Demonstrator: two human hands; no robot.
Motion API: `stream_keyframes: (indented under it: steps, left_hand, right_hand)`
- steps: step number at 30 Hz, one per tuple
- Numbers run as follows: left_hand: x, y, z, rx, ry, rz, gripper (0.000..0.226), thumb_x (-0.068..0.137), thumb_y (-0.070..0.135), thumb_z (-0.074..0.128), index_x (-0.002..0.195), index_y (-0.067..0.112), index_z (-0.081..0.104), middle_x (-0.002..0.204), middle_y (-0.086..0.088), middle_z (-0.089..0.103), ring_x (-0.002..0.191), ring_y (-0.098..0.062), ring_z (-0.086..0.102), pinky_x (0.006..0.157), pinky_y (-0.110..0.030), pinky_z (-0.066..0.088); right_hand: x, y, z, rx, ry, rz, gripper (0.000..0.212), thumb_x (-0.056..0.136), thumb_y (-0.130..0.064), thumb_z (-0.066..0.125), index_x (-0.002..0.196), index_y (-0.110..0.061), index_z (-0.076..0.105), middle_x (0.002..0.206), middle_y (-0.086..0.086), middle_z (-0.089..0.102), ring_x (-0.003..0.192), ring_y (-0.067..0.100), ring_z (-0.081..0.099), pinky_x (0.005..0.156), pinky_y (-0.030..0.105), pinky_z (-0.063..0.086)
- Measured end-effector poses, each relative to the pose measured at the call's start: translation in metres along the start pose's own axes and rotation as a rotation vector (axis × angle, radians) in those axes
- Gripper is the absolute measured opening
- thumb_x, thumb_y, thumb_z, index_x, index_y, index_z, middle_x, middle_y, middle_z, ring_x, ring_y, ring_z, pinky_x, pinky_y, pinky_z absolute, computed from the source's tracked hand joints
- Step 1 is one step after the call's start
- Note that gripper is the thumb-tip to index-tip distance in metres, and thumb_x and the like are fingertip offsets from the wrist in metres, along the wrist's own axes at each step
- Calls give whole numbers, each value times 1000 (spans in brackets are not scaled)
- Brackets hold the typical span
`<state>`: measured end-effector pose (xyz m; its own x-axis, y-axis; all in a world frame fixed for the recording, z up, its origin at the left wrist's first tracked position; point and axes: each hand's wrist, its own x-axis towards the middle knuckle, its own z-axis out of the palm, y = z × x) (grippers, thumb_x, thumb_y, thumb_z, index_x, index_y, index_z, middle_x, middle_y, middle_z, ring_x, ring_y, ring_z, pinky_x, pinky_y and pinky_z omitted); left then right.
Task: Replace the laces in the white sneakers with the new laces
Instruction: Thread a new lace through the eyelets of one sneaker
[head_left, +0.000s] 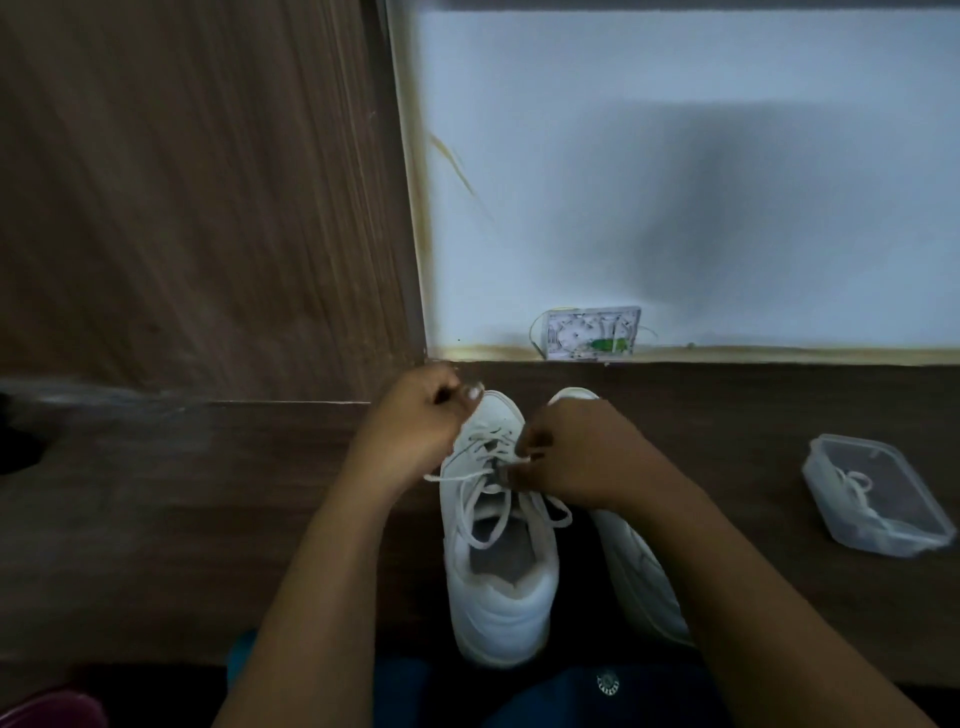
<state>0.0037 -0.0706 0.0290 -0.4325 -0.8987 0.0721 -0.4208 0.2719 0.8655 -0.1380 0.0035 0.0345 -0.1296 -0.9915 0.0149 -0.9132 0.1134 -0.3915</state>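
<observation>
White sneakers stood side by side on a dark wooden desk, toes toward a pale wall, with a wood panel at the left. A clear plastic container holding a coiled lace lay well off to the right. The left hand was curled over one sneaker's toe; what it held could not be told. The right hand pinched the white lace at the eyelets. That lace hung in loose loops over the shoe's opening.

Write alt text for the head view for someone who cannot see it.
The left hand and right hand each pinch the white lace of one sneaker on a wooden table. A second sneaker is beside it, and a clear box holding a spare lace sits farther right.
</observation>
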Motion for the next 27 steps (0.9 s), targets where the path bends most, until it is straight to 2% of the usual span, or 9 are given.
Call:
stream_keyframes:
  steps: [3,5,7,10,13,16,20,24,27]
  left_hand:
    - [-1,-5,5,319,-165,-11,8,87,28,64,89,24,59,77,6,55,71,-10,54,55,-24,34]
    - [-2,-8,10,423,-250,-39,20,83,35,68,98,26,59,87,6,53,78,-10,53,59,-24,35]
    - [-1,-10,12,393,-269,-55,25,81,36,70,101,26,59,92,5,55,84,-11,55,63,-25,39]
    - [-2,-12,9,329,-302,-27,22,80,26,71,92,27,53,87,2,58,77,-13,55,63,-30,42]
    - [-1,-11,8,463,-299,72,21,83,11,62,87,27,49,90,-3,62,80,-18,58,68,-33,46]
    - [1,-12,10,507,-351,110,33,78,-3,59,88,28,63,94,0,64,85,-16,60,67,-28,48]
    - [3,-20,13,499,-442,116,36,78,-6,58,101,18,71,89,0,66,80,-15,59,65,-23,42]
    - [4,-27,9,324,-446,114,33,79,-8,56,87,21,68,81,7,64,78,-7,60,68,-21,48]
    - [2,-26,8,284,-454,65,31,87,-4,47,84,21,66,70,15,60,62,6,54,58,-13,41]
  right_hand:
    - [0,-4,3,-89,-68,18,37,79,-45,67,88,-9,72,67,-1,50,70,15,52,52,21,35]
    - [2,-4,3,-102,-50,1,32,81,-39,67,92,-10,73,76,2,57,77,17,56,55,24,36]
    - [3,-4,2,-93,-55,4,29,81,-36,68,93,-10,73,87,5,66,85,19,62,61,24,40]
    - [3,-2,6,-100,-49,7,21,82,-27,66,89,-8,73,86,7,66,80,19,62,65,26,45]
    - [6,3,10,-74,-20,47,17,80,-17,59,84,-5,70,82,8,66,79,22,62,70,32,51]
    - [8,5,12,-47,-29,108,15,81,-16,56,86,-7,66,85,7,65,82,21,60,65,28,47]
    - [8,8,11,79,-79,177,20,84,-12,53,92,-1,68,90,13,66,84,27,62,69,30,49]
    - [6,9,10,234,-108,259,21,86,-10,54,100,-2,67,86,8,58,77,21,52,60,23,44]
    - [5,9,11,257,-104,261,21,86,-10,54,100,-1,68,85,8,58,76,21,51,60,24,44]
